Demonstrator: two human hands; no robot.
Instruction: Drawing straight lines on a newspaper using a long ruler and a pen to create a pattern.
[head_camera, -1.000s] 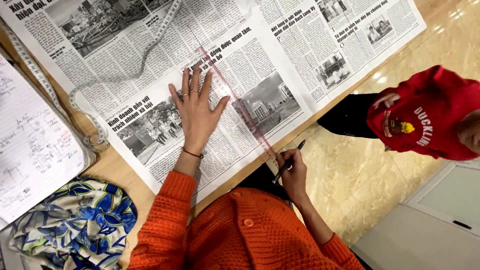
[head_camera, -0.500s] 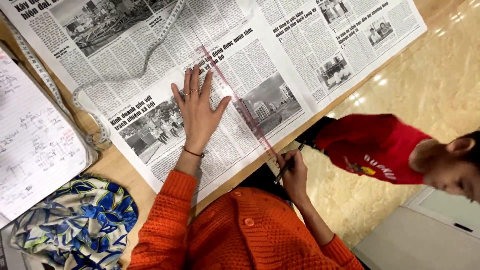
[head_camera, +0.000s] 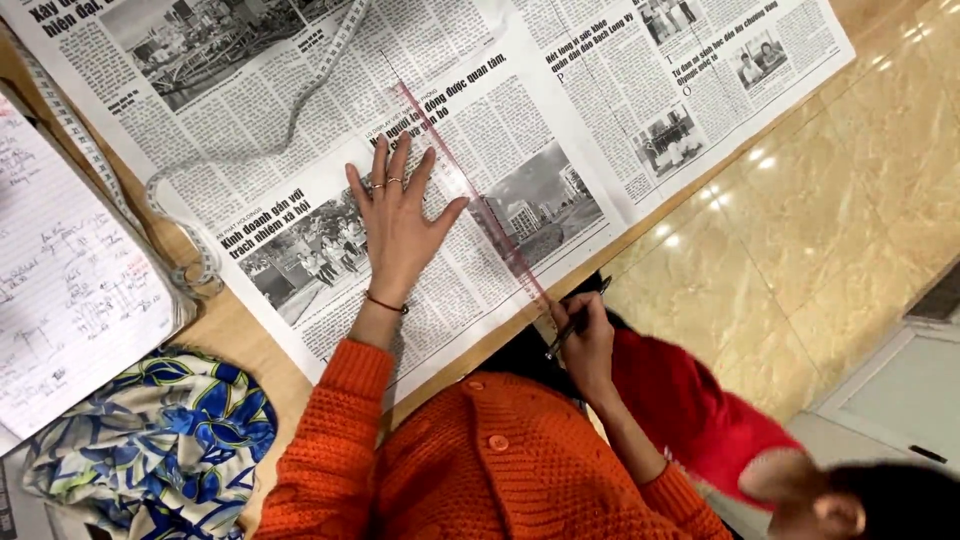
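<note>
I press my left hand (head_camera: 400, 225), fingers spread flat, on the wide printed newspaper sheet (head_camera: 300, 150) to steady the long pink transparent ruler (head_camera: 470, 195) just beside; my right hand (head_camera: 585, 340) pinches a dark pen (head_camera: 570, 325) at its near end

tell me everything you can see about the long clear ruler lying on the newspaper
The ruler is a long, narrow strip of see-through plastic with a pinkish-red tint. It lies flat and diagonal on the open newspaper, running from mid-page down to the sheet's near edge. The left hand is spread flat beside it, thumb touching its edge. The right hand holds a dark pen at its lower end. Its markings are too fine to make out.
</note>
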